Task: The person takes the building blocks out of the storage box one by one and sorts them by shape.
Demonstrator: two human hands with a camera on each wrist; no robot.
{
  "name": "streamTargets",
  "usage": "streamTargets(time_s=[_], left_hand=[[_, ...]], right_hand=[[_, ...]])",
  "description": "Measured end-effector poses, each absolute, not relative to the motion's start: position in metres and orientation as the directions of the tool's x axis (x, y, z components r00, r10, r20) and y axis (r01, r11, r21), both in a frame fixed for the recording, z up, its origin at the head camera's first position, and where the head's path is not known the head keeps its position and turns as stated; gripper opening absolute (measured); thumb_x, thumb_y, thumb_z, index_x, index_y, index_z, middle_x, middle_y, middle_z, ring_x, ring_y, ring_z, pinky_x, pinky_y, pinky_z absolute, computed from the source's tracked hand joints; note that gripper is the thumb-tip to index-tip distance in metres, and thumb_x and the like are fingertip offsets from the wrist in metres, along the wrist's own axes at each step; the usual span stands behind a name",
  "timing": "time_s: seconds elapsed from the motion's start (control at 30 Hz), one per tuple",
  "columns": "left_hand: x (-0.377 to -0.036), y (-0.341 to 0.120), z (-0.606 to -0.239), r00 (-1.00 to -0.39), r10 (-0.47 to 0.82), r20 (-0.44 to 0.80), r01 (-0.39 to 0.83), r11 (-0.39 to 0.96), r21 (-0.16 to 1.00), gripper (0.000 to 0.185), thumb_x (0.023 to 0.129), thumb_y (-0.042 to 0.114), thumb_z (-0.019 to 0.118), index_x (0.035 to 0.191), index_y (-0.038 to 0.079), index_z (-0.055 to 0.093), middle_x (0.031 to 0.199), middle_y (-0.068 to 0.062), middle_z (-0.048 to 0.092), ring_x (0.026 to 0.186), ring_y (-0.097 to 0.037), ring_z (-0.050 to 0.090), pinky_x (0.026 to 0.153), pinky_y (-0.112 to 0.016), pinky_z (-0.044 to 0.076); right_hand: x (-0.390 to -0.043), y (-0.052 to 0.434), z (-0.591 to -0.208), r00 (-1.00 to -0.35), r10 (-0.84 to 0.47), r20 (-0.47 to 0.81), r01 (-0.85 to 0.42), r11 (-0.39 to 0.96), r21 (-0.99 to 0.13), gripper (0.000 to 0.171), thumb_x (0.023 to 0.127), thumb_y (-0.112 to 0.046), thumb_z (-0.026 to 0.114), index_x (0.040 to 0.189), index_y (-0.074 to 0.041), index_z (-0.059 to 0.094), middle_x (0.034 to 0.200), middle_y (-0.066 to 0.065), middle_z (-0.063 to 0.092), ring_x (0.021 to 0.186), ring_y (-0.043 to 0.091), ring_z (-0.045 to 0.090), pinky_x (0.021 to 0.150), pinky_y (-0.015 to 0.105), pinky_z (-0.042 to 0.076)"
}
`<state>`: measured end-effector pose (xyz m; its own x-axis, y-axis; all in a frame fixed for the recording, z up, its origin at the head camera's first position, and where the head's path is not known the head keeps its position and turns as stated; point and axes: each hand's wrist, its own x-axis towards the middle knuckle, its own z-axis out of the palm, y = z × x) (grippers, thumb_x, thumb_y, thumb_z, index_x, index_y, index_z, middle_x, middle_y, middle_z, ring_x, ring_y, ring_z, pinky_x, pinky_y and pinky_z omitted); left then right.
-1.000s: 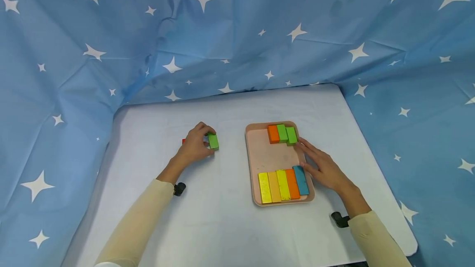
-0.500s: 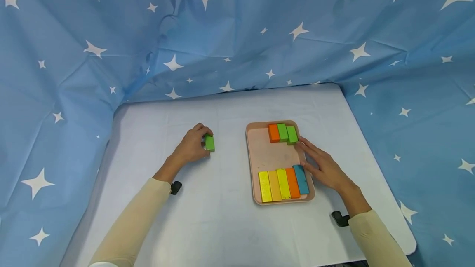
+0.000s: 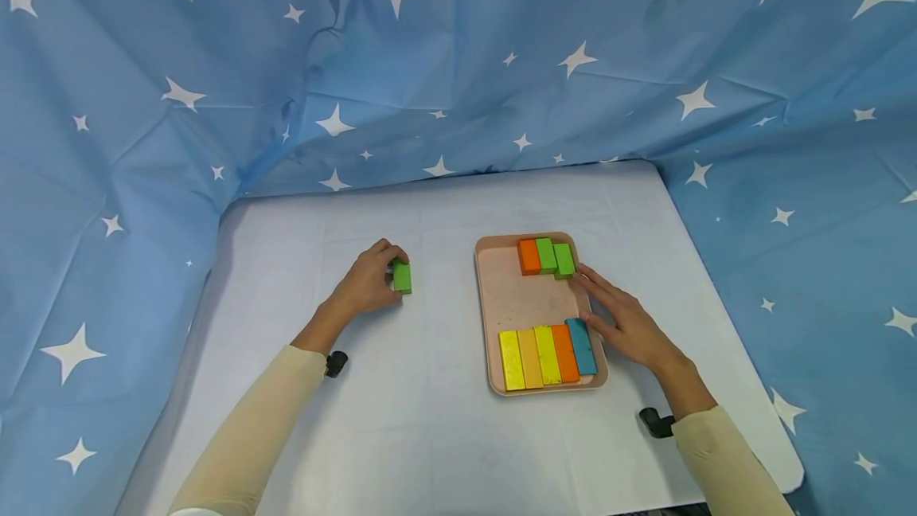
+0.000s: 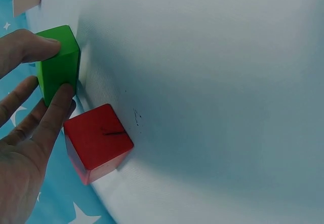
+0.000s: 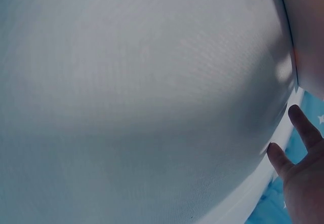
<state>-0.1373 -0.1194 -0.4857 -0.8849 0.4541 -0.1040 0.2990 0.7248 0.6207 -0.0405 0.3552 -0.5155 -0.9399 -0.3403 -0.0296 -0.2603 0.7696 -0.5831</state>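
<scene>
My left hand (image 3: 368,279) pinches a green block (image 3: 403,277) between thumb and fingers, left of the tray. In the left wrist view, the thumb lies over the top of that block and fingers press its side. Right beside it stands a red block (image 4: 98,138) with a dark mark on top; in the head view the hand hides it. My right hand (image 3: 630,329) lies at the right rim of a pink tray (image 3: 512,293), its fingers extended near the green block (image 3: 563,261) there. In the right wrist view only part of this hand (image 5: 306,178) shows.
Along the tray's far end sit an orange block (image 3: 528,257) and two green ones. Its near end holds a row of longer blocks: yellow (image 3: 512,361), tan, yellow, orange and blue (image 3: 581,347). A star-patterned blue cloth (image 3: 458,62) surrounds the white tabletop (image 3: 444,436).
My left hand has shifted slightly left with the green block. The red corner seen left of it a second ago is hidden in the head view now. My right hand stays put.
</scene>
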Motion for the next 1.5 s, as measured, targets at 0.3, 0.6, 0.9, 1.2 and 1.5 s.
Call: streamTargets(time_s=[0.3,0.6,0.9,1.2,1.5], left_hand=[[-0.138,-0.119,-0.486,-0.883,0.456,-0.109,0.291,0.716,0.634,0.057,0.075,-0.001,0.085,0.128,0.006,0.063,0.120,-0.013,0.056,0.109,-0.032,0.064,0.094,-0.042,0.058],[-0.140,-0.117,-0.479,-0.888,0.441,-0.133,0.285,0.753,0.593,0.063,0.076,0.009,0.090,0.133,0.010,0.064,0.131,-0.012,0.055,0.119,-0.036,0.058,0.097,-0.051,0.053],[-0.147,-0.082,-0.467,-0.849,0.519,-0.100,0.351,0.696,0.627,0.061,0.079,0.015,0.089,0.134,0.013,0.064,0.136,-0.013,0.055,0.124,-0.039,0.056,0.100,-0.053,0.051],[-0.159,-0.012,-0.463,-0.795,0.607,-0.014,0.442,0.594,0.673,0.056,0.082,0.015,0.086,0.134,0.010,0.064,0.132,-0.013,0.059,0.123,-0.036,0.059,0.105,-0.049,0.051],[-0.161,0.050,-0.473,-0.717,0.696,0.025,0.506,0.496,0.705,0.053,0.085,0.014,0.084,0.133,0.007,0.063,0.130,-0.016,0.058,0.121,-0.034,0.059,0.106,-0.048,0.049]], right_hand=[[-0.041,0.356,-0.516,-0.941,-0.337,-0.026,-0.259,0.768,-0.585,0.069,0.103,-0.026,0.063,0.165,-0.023,0.032,0.174,0.000,0.022,0.154,0.043,0.033,0.115,0.072,0.030],[-0.040,0.358,-0.516,-0.940,-0.339,-0.025,-0.262,0.770,-0.582,0.069,0.104,-0.027,0.062,0.165,-0.021,0.031,0.174,0.000,0.022,0.154,0.042,0.033,0.116,0.071,0.031],[-0.041,0.357,-0.516,-0.941,-0.336,-0.032,-0.254,0.767,-0.589,0.069,0.104,-0.028,0.063,0.165,-0.022,0.031,0.174,-0.002,0.022,0.155,0.038,0.032,0.118,0.068,0.031],[-0.043,0.359,-0.515,-0.943,-0.333,-0.007,-0.263,0.757,-0.598,0.068,0.103,-0.026,0.064,0.164,-0.021,0.034,0.174,-0.003,0.023,0.156,0.035,0.033,0.120,0.064,0.032],[-0.042,0.359,-0.515,-0.940,-0.341,-0.016,-0.265,0.758,-0.596,0.067,0.104,-0.026,0.063,0.164,-0.020,0.034,0.174,-0.003,0.023,0.155,0.035,0.034,0.119,0.065,0.032]])
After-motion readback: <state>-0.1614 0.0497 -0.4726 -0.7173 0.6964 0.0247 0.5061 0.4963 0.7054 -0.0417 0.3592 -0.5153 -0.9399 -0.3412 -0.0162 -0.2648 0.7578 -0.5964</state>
